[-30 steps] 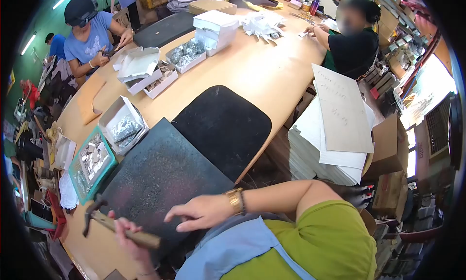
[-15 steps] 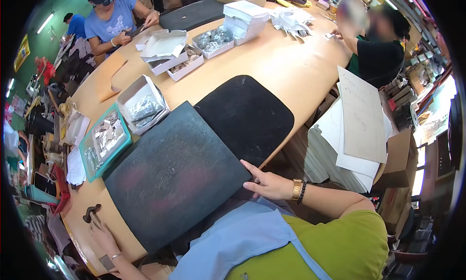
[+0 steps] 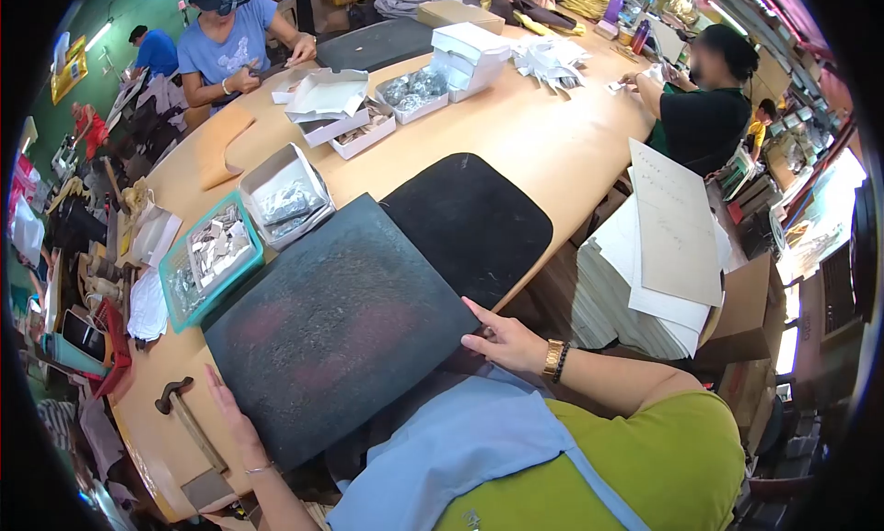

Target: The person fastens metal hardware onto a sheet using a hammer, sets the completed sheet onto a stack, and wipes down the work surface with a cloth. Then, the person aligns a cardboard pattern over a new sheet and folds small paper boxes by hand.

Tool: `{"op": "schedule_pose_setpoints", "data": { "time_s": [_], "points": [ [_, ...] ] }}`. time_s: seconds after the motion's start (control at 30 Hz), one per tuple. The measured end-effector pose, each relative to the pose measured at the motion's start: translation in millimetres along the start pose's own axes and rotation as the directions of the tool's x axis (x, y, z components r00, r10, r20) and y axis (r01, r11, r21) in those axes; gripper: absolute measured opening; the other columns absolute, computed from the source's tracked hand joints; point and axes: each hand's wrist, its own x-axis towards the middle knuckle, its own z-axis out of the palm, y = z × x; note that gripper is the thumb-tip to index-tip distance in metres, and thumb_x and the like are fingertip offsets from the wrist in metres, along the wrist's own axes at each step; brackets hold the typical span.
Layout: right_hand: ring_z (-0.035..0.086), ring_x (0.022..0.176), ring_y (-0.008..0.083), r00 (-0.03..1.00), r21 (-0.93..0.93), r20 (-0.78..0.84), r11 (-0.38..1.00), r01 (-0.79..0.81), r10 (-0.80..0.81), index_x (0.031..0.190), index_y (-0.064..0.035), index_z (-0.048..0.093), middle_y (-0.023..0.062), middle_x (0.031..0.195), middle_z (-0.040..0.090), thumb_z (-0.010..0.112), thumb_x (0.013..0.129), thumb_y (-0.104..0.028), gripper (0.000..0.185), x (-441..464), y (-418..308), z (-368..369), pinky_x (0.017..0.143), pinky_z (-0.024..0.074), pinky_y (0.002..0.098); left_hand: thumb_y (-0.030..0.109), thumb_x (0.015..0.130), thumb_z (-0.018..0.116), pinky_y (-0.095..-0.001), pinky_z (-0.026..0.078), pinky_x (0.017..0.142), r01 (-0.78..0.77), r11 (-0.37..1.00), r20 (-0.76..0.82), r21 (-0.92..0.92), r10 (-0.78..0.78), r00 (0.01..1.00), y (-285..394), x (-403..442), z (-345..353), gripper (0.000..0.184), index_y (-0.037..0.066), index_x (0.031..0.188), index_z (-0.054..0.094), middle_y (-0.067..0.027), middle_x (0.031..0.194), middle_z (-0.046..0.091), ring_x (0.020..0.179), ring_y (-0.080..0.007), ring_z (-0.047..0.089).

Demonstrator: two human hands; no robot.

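Note:
A large dark rectangular slab (image 3: 336, 333), with a worn, rough middle and reddish patches, lies at the table's near edge. My right hand (image 3: 511, 340) grips its right corner, some fingers hidden at the edge. Along the slab's left edge my left hand (image 3: 238, 419) touches it, fingers stretched out. A hammer (image 3: 195, 430) with a dark head and wooden handle lies on the table just left of that hand. Behind the slab, a black mat (image 3: 474, 222) with rounded corners lies flat.
A teal basket (image 3: 175, 301) and a white box (image 3: 318, 209) holding small pieces adjoin the slab. Beyond are more boxes (image 3: 419, 116). Stacked sheets (image 3: 599, 296) stand at right. Two people (image 3: 221, 52) (image 3: 704, 107) work across the table.
My left hand has left the hammer's handle and moved right to the slab's left edge. The hammer now lies free on the table. My right hand stays at the slab's corner.

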Motion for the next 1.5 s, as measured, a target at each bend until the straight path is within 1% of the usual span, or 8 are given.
{"op": "schedule_pose_setpoints", "data": {
  "time_s": [0.27,0.37,0.6,0.9,1.0,1.2,1.37,1.5],
  "points": [
    [0.057,0.072,0.0079,1.000,0.238,-0.007,0.971,-0.021,0.023,0.153,-0.0115,0.011,0.0071,0.086,0.062,0.065,0.092,-0.030,0.083,5.2,10.3,7.4,0.065,0.0511,0.0234,0.034,0.104,0.031,-0.0364,0.009,0.119,-0.049,0.890,-0.055,-0.453,0.027,0.998,-20.4,1.0,-14.1,0.059,0.001,0.150,0.015,-0.0188,0.156,0.013,0.145,-0.0263,0.013],
    [0.057,0.088,0.0072,0.999,0.352,-0.004,0.935,-0.046,0.050,0.153,-0.0109,0.012,0.0055,0.111,0.061,0.065,0.092,-0.026,0.081,-0.5,-3.4,8.0,0.073,0.0513,0.0238,0.033,0.103,0.035,-0.0363,0.010,0.118,-0.067,0.772,-0.090,-0.632,0.013,0.996,-22.4,2.2,-13.4,0.059,0.003,0.150,0.016,-0.0229,0.155,0.010,0.144,-0.0288,0.015],
    [0.058,0.100,0.0112,0.994,0.462,-0.071,0.886,-0.045,0.087,0.151,-0.0082,0.019,0.0052,0.119,0.058,0.064,0.093,-0.025,0.075,-11.3,-34.1,-14.4,0.080,0.0531,0.0285,0.039,0.101,0.041,-0.0364,0.015,0.118,-0.026,0.525,-0.196,-0.850,-0.271,0.942,14.7,-12.0,0.8,0.060,0.009,0.149,0.022,-0.0228,0.155,0.011,0.144,-0.0293,0.014],
    [0.060,0.067,0.0064,0.807,0.431,-0.588,0.823,0.369,-0.053,0.126,-0.0038,0.056,0.0002,0.089,0.066,0.061,0.092,-0.014,0.037,27.1,-27.3,-76.5,0.060,0.0564,0.0250,0.047,0.095,0.051,-0.0337,0.025,0.113,0.191,0.251,0.012,-0.949,-0.576,0.817,53.0,-22.5,75.7,0.073,-0.004,0.142,0.028,-0.0187,0.148,0.027,0.136,-0.0248,0.030],
    [0.060,0.066,0.0070,0.772,0.394,-0.632,0.829,0.397,-0.069,0.122,-0.0010,0.058,0.0006,0.088,0.066,0.061,0.091,-0.015,0.034,20.3,-27.7,-116.6,0.060,0.0545,0.0240,0.041,0.096,0.054,-0.0330,0.031,0.108,0.346,0.469,0.089,-0.813,-0.487,0.869,83.5,-22.0,113.7,0.058,-0.003,0.132,0.041,-0.0132,0.134,0.044,0.125,-0.0193,0.040],
    [0.056,0.059,0.0058,0.749,0.252,-0.658,0.914,0.318,-0.079,0.119,-0.0011,0.061,-0.0003,0.083,0.064,0.064,0.088,-0.024,0.039,15.8,-12.1,-210.9,0.058,0.0518,0.0235,0.035,0.096,0.055,-0.0320,0.032,0.105,0.378,0.494,0.225,-0.783,-0.341,0.913,105.7,-15.1,183.6,0.041,0.003,0.122,0.051,-0.0075,0.119,0.055,0.117,-0.0162,0.046],
    [0.057,0.061,0.0068,0.725,0.225,-0.689,0.947,0.230,-0.012,0.117,-0.0027,0.062,-0.0017,0.078,0.061,0.063,0.087,-0.022,0.036,21.1,-22.8,-266.9,0.059,0.0522,0.0255,0.038,0.092,0.061,-0.0338,0.019,0.113,0.395,0.427,0.267,-0.813,-0.330,0.906,127.6,-0.7,243.2,0.071,0.000,0.143,0.028,-0.0150,0.142,0.036,0.135,-0.0208,0.028],
    [0.058,0.058,0.0096,0.628,0.244,-0.777,0.936,0.255,0.032,0.092,-0.0053,0.065,-0.0007,0.069,0.058,0.061,0.086,-0.022,0.018,33.4,-15.6,-305.6,0.056,0.0548,0.0282,0.045,0.086,0.067,-0.0356,0.005,0.116,0.365,0.527,0.296,-0.767,-0.214,0.931,127.7,10.3,302.3,0.102,-0.002,0.149,0.002,-0.0182,0.155,0.010,0.145,-0.0242,0.007]
  ]
}}
